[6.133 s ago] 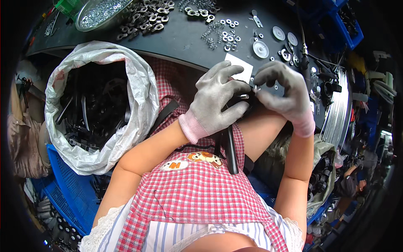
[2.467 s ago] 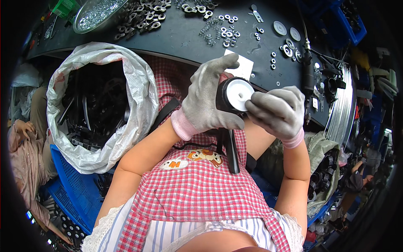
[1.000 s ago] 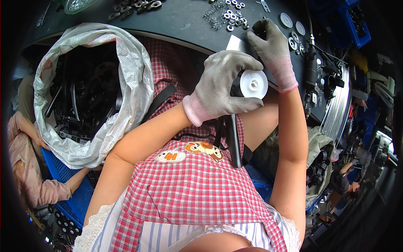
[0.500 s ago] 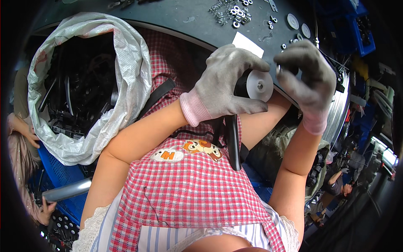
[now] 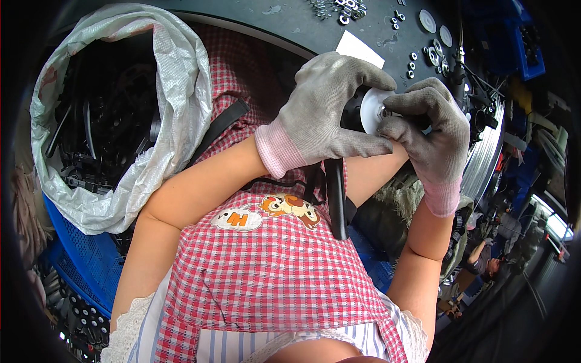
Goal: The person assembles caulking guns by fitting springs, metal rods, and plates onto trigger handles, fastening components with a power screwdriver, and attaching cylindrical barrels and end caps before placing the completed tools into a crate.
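contact is what has just changed: half a second ago the right hand point(image 5: 430, 127) hung apart from the white disc point(image 5: 370, 112), a small shiny piece at its fingertips, and now its thumb and forefinger are pinched at the disc's middle, over the small metal hub point(image 5: 384, 112). whether that piece sits in the hub or is only held against it, i cannot tell, as the fingers cover most of the spot. this seems to mean both hands are now at work on the one part. the left hand point(image 5: 330, 109) matches its earlier grip, thumb and forefinger spread in a wide curve around the black part point(image 5: 352, 112) behind the disc, so the disc lies between the two hands and faces the right one. below the left hand a black tube point(image 5: 336, 199) runs down over the checked apron point(image 5: 272, 272). beyond both hands the dark surface point(image 5: 296, 21) bears a white sheet point(image 5: 359, 48), with small rings point(image 5: 412, 65) and pale translucent discs point(image 5: 427, 21) past the right hand. on the left hand's outer side, a pale sack point(image 5: 181, 66) holds black pieces point(image 5: 91, 133).
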A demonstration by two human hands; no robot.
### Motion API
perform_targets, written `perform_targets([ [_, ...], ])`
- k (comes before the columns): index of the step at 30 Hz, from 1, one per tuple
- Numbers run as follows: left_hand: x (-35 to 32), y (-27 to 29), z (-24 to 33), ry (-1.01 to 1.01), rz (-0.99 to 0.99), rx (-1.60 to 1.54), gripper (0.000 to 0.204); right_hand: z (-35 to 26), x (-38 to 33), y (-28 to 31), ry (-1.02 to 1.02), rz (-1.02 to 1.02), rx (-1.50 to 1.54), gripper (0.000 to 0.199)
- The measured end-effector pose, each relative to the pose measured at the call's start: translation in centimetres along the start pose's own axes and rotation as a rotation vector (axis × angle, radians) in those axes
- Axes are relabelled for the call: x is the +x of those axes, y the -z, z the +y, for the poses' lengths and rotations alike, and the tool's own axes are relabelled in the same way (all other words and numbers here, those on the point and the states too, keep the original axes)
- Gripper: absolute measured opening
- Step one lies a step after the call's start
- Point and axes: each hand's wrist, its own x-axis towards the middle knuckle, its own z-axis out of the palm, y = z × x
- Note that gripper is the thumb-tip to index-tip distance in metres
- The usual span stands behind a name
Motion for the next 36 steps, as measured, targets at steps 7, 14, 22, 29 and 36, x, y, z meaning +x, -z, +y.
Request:
perform_targets([
  [7, 0.1, 0.2, 0.5, 0.031, -0.014, 0.019, 0.061, 0.4, -1.3, 0.9, 0.181, 0.045, -0.125, 0.03],
  [14, 0.1, 0.1, 0.5, 0.015, -0.008, 0.027, 0.062, -0.1, -3.4, -0.3, 0.333, 0.02, -0.574, 0.042],
  [22, 0.0, 0.1, 0.5, -0.006, -0.008, 0.119, 0.076, -0.5, -4.0, -0.7, 0.127, 0.048, -0.299, 0.049],
  [29, -0.8, 0.5, -0.2, -0.07, -0.008, 0.301, 0.084, -0.1, -2.9, -0.1, 0.103, 0.142, -0.31, 0.034],
  [36, -1.0, 0.5, -0.3, -0.054, -0.022, 0.323, 0.08, 1.5, -2.8, -0.2, -0.018, 0.185, -0.157, 0.066],
])
